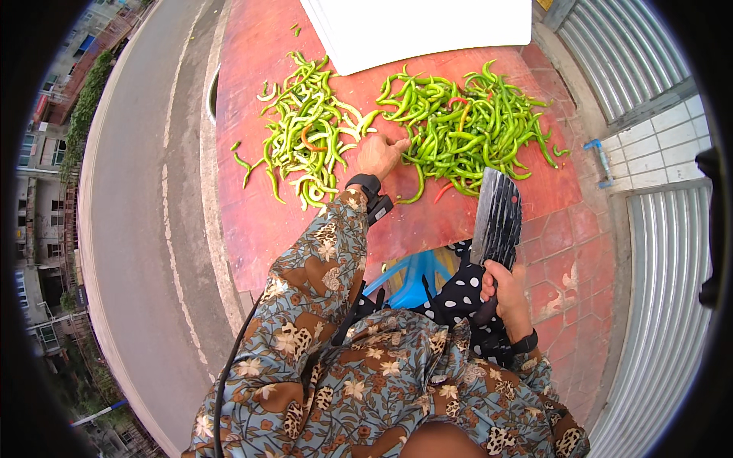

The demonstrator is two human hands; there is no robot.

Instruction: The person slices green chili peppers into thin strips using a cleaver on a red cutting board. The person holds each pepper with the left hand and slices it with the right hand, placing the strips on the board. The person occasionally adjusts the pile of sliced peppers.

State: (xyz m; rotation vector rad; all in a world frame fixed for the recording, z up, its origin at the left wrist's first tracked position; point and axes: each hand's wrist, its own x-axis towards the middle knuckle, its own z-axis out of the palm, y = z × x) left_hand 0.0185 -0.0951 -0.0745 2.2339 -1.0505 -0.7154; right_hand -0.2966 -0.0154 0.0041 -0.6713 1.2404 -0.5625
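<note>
My left hand (381, 156) reaches onto the red tabletop (401, 229), in the gap between two heaps of green chili peppers. Its fingers meet the near-left edge of the right heap (458, 123); whether they grip a pepper is hidden. The left heap (309, 131) looks paler, with some peppers showing light insides. A few red or orange peppers lie among both. My right hand (507, 292) holds a cleaver (497, 220) by its dark handle, blade pointing up, just off the table's near edge. The blade is dark and wet-looking, with a red spot near its top.
A large white panel or box (424, 28) stands at the table's far side. Below the near edge is a blue plastic stool or chair (415, 280). Red paving (564, 275) and corrugated metal shutters (670, 257) lie to the right, a road (131, 217) to the left.
</note>
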